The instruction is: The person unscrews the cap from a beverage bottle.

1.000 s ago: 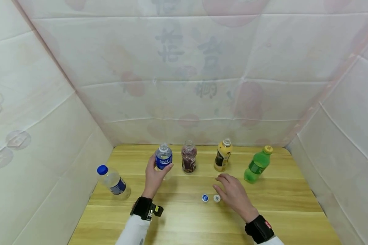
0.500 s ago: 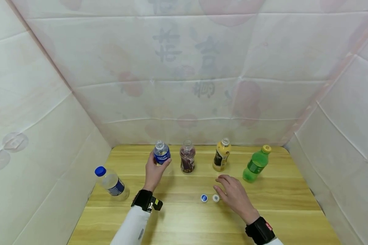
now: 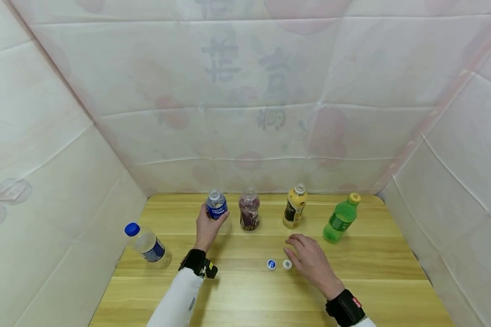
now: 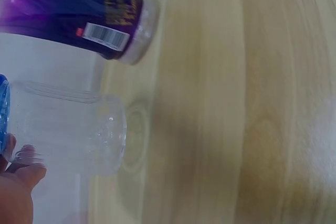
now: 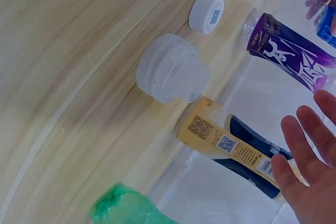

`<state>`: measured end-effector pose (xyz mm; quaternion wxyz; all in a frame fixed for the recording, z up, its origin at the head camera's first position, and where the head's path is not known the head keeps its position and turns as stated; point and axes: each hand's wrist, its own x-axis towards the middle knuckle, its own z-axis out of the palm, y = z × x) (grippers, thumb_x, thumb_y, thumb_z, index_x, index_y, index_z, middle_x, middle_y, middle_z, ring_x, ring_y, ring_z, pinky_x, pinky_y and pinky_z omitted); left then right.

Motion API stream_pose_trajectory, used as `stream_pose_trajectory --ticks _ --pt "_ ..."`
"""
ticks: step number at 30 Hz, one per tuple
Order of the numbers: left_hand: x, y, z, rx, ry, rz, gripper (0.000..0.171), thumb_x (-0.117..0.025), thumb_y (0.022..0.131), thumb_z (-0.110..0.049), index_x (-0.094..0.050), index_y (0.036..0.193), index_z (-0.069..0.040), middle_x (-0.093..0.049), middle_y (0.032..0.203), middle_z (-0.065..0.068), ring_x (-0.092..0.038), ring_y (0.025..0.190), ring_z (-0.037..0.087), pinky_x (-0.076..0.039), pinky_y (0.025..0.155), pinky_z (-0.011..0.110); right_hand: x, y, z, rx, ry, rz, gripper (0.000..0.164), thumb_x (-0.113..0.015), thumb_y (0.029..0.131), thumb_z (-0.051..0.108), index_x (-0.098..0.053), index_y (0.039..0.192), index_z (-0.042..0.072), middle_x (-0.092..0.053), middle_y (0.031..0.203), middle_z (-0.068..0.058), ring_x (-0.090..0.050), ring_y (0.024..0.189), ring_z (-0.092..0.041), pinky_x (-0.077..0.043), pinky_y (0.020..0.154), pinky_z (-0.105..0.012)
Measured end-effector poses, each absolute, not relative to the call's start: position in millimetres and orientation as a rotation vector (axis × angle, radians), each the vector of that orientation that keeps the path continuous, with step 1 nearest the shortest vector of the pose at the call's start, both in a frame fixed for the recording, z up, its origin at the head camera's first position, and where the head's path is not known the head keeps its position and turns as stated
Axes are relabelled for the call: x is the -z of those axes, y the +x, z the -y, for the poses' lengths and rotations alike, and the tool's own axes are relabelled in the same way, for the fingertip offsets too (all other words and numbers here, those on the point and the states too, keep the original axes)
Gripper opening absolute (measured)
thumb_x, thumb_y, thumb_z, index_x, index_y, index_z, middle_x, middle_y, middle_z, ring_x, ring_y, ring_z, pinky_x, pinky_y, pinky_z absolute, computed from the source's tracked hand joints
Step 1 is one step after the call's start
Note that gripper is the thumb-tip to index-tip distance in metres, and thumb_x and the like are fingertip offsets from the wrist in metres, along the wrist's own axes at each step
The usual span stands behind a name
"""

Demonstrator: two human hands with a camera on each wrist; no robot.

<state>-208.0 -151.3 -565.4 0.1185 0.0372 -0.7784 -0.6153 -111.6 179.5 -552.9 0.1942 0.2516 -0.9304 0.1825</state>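
Observation:
My left hand [image 3: 206, 230] grips a clear, uncapped drink bottle [image 3: 217, 209] with a blue label, upright near the table's back edge. In the left wrist view, thumb and fingers reach round the upper part of this bottle [image 4: 63, 124]; I cannot tell whether its base touches the wood. My right hand [image 3: 309, 261], fingers apart and loosely bent, holds nothing. Near it lie a white cap [image 3: 287, 264] and a blue-topped cap [image 3: 272, 265]. The right wrist view adds a translucent stepped cap [image 5: 170, 69], hidden under the hand in the head view.
An uncapped purple-labelled bottle [image 3: 249, 211] stands right of the held bottle, then an uncapped yellow one [image 3: 295, 206]. Farther right is a green bottle [image 3: 340, 220] with a yellow cap. A blue-capped clear bottle [image 3: 149, 245] stands at left. Cloth walls [image 3: 245, 141] enclose the table.
The left hand and its bottle have shifted slightly back and a little toward the purple-labelled bottle. My right hand has stayed almost still above the caps. The head view has shifted slightly.

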Motion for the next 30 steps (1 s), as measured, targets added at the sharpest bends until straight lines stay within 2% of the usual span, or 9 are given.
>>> stream_pose_trajectory --ticks 13,17,22,26,30 --pt "579 -208 152 1.829 0.119 2.310 0.090 -0.089 0.083 -0.019 -0.036 0.154 -0.001 -0.052 0.144 0.025 -0.053 0.133 0.042 -0.045 0.110 0.056 551 -111 -180 -0.486 0.708 2.631 0.022 -0.078 0.095 0.022 -0.075 0.111 0.009 -0.069 0.117 -0.009 -0.068 0.105 -0.028 -0.055 0.093 -0.050" --pt "581 -206 152 1.819 0.137 2.336 0.105 -0.090 0.081 -0.018 -0.024 0.162 -0.005 -0.040 0.156 0.023 -0.040 0.144 0.040 -0.034 0.118 0.057 550 -111 -179 -0.482 0.706 2.640 0.022 -0.078 0.094 0.023 -0.075 0.111 0.009 -0.070 0.117 -0.009 -0.068 0.106 -0.028 -0.055 0.094 -0.050" --pt "577 -195 154 1.829 0.170 2.347 0.117 -0.088 0.083 -0.034 -0.009 0.167 -0.011 -0.017 0.170 0.019 -0.017 0.155 0.039 -0.020 0.123 0.062 549 -111 -179 -0.483 0.703 2.637 0.023 -0.078 0.094 0.023 -0.074 0.112 0.009 -0.070 0.117 -0.010 -0.068 0.106 -0.028 -0.055 0.094 -0.051" --pt "572 -183 157 1.788 0.152 2.356 0.114 -0.084 0.086 -0.043 -0.008 0.167 -0.017 -0.012 0.172 0.016 -0.012 0.156 0.040 -0.017 0.121 0.066 549 -111 -179 -0.489 0.706 2.626 0.023 -0.078 0.094 0.022 -0.074 0.112 0.009 -0.070 0.117 -0.010 -0.068 0.106 -0.028 -0.055 0.093 -0.051" --pt "565 -173 162 1.705 0.096 2.365 0.111 -0.082 0.088 -0.039 -0.008 0.168 -0.021 -0.011 0.172 0.016 -0.013 0.155 0.042 -0.017 0.120 0.069 549 -111 -179 -0.491 0.707 2.637 0.022 -0.077 0.094 0.022 -0.075 0.111 0.009 -0.070 0.117 -0.009 -0.068 0.106 -0.028 -0.056 0.092 -0.050"
